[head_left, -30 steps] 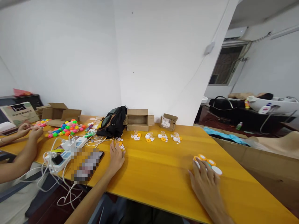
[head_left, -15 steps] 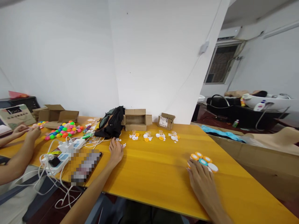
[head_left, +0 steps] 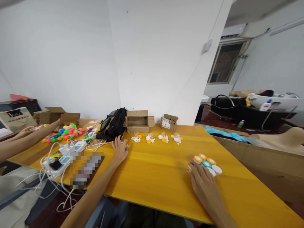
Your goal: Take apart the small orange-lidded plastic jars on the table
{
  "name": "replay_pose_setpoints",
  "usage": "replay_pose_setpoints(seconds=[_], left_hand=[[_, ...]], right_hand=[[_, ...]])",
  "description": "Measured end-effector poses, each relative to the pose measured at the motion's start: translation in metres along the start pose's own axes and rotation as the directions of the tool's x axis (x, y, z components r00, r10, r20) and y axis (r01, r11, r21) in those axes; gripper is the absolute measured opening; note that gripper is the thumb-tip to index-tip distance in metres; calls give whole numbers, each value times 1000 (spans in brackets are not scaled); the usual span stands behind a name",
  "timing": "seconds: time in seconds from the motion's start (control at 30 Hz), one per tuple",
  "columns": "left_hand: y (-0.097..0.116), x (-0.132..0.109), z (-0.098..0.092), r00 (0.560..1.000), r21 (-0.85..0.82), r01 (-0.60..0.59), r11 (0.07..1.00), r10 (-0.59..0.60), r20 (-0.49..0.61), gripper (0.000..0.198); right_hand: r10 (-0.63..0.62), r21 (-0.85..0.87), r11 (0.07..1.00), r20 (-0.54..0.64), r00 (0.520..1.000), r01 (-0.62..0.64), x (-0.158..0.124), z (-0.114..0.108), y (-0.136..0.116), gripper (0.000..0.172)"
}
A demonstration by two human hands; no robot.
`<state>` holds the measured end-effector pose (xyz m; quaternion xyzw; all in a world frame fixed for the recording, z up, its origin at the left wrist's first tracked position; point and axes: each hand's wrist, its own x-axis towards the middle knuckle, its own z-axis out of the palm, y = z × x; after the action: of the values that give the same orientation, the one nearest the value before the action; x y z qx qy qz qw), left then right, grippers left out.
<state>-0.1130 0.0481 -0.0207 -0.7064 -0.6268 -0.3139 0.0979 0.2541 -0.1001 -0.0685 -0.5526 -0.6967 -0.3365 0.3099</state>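
Observation:
My left hand point(head_left: 120, 150) rests on the table with its fingers spread, partly covering several small white pieces point(head_left: 126, 146). No object shows in its grasp. Low over the right side of the table, my right hand point(head_left: 201, 177) has its fingers curled down around an orange-and-white round disc point(head_left: 189, 168), of which only the edge shows. Beside those fingers lies a cluster of similar flat round pieces: a teal-and-white disc point(head_left: 206, 164) in the middle, orange-rimmed discs point(head_left: 211, 161) around it and a white disc point(head_left: 217, 170) at the right.
Small piles of white, orange and clear parts point(head_left: 149, 138) line the back, before an open cardboard box point(head_left: 138, 122) and a smaller box point(head_left: 168, 122). A black backpack point(head_left: 112, 125), power strip point(head_left: 64, 160), phone point(head_left: 87, 171) and colourful balls point(head_left: 68, 131) lie left, near another person's arms point(head_left: 30, 137).
My left hand has shifted slightly right and its fingers have spread. The right hand and the disc under it have moved slightly left. The other person's arm now reaches toward a box.

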Motion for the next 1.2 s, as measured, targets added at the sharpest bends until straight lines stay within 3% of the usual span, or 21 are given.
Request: replay_pose_setpoints(seconds=[0.17,0.37,0.77,1.0,1.2], left_hand=[[2,5,0,998,0,30,1000,-30,-62,28],[2,0,-1,998,-29,5,1000,-7,-62,22],[-1,3,-4,976,40,208,977,-210,51,22],[4,5,-9,967,92,203,975,-215,140,27],[6,3,-12,970,119,182,976,-198,140,30]], right_hand=[[-8,31,999,27,1000,7,-3,3,2,31],[34,64,997,71,997,-39,3,-5,-3,30],[-22,76,997,83,996,16,9,-7,-8,31],[10,80,997,94,996,-18,11,-12,-12,29],[-10,79,997,71,997,4,15,-16,-14,29]])
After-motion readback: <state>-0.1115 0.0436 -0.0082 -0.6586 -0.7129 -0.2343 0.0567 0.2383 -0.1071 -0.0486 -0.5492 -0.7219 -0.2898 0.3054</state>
